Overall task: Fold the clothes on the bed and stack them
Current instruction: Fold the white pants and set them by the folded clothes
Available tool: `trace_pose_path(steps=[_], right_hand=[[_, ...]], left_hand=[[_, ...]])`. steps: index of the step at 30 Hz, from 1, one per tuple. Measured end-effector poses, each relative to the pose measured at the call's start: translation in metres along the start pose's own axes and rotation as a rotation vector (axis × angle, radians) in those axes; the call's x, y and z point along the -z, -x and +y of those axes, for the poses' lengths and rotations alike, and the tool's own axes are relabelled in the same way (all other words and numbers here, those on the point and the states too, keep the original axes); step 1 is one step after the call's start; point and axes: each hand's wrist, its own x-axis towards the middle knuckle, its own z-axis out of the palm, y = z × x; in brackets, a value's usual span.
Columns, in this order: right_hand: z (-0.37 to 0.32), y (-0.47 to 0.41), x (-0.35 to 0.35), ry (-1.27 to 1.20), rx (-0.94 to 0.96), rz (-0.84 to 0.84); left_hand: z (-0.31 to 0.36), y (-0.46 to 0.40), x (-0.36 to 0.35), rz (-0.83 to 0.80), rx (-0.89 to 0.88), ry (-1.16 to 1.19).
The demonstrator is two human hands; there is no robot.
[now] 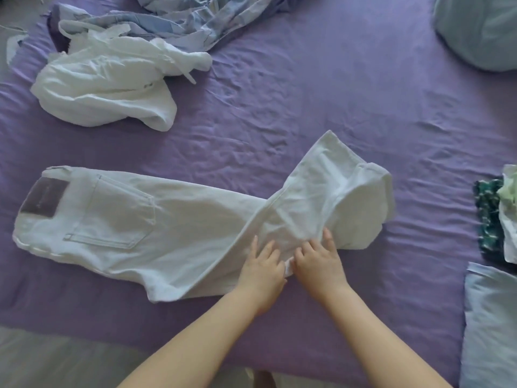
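Mid-fold: both hands, left hand (261, 268) and right hand (317, 260), press spread fingers on the white jeans (140, 219) lying across the bed (307, 107) (legs doubled back), which probably next need folding toward the waistband.

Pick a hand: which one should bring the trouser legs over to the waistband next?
Probably the right hand: it lies nearer the turned-back legs of the white jeans. The left hand sits on the waistband side, placed to pin the fold.
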Motion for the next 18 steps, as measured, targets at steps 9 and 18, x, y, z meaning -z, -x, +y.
trace_pose_path(steps=[9, 18], right_hand=[[0.014, 0.035, -0.022, -0.098, -0.036, -0.195], [0.042, 0.049, -0.031, -0.087, -0.095, -0.291]], left_hand=[[0.047, -0.012, -0.014, -0.153, 0.167, 0.031], [0.062, -0.015, -0.005, -0.240, -0.081, -0.090]])
